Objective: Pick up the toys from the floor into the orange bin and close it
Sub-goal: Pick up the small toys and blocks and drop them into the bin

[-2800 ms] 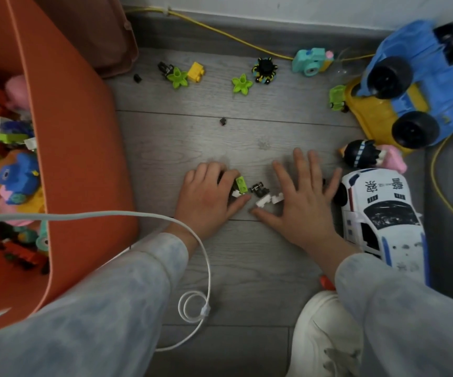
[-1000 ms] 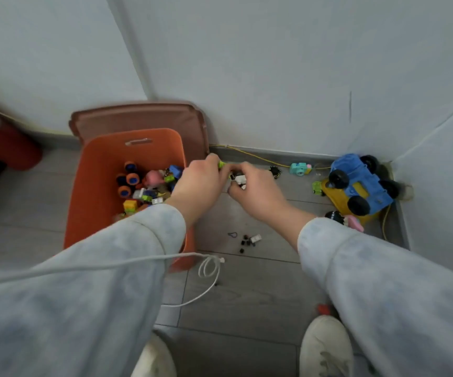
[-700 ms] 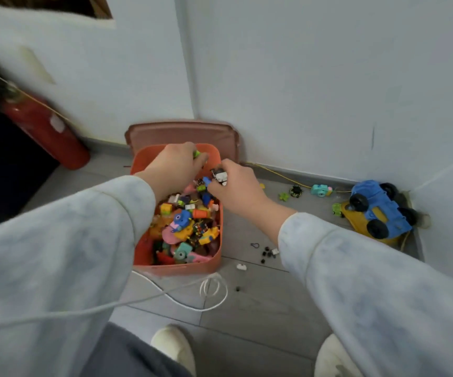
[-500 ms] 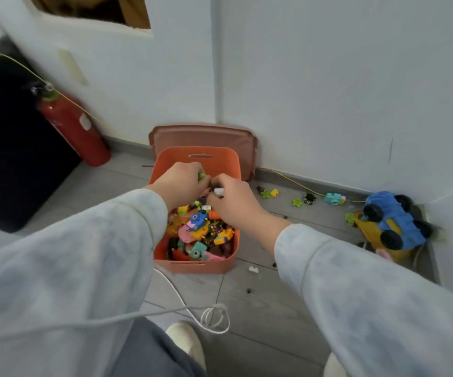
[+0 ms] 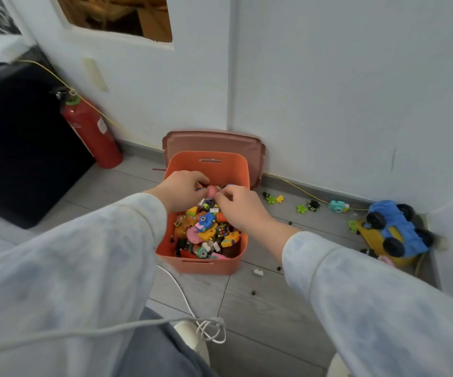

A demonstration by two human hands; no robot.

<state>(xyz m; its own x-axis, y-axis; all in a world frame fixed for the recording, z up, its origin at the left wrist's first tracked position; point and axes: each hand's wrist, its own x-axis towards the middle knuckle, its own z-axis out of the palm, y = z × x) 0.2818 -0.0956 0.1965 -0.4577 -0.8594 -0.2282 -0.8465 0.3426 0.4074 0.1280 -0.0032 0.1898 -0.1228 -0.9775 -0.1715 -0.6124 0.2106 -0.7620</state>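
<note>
The left hand (image 5: pixel 181 190) and right hand (image 5: pixel 240 205) are hovering together over the open, toy-filled orange plastic bin (image 5: pixel 219 265), fingers (image 5: pixel 196 176) curled inward though I cannot tell on what, and releasing low above the pile (image 5: pixel 206 227) is looking wisest, keeping small pieces from bouncing out.

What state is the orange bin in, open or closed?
Open. The orange bin is uncovered, with toys visible inside, and its lid stands leaning against the wall behind it.
</note>
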